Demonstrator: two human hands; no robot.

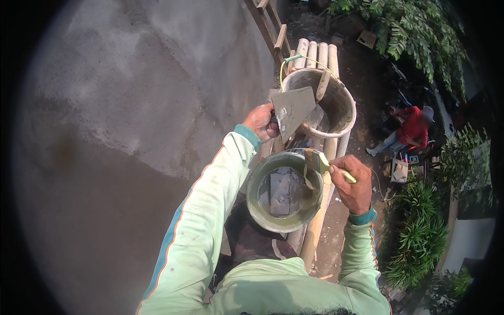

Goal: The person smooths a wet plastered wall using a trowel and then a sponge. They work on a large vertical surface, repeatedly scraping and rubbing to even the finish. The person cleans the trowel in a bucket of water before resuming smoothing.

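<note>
My left hand is closed around a trowel whose grey, mortar-smeared blade points away to the right. It is held in front of the rim of the far bucket. In my right hand is a paintbrush with a pale yellow-green handle; its bristles are over the right rim of the near bucket. That bucket contains murky water and a flat rectangular slab-like piece. The far bucket has a wire handle with a green grip, and a wooden-handled tool leans inside it.
Both buckets stand on a scaffold of bamboo poles. A grey plastered wall rises on the left, with a wooden ladder-like frame at the top. Down to the right are a person in red, leafy plants and tree branches.
</note>
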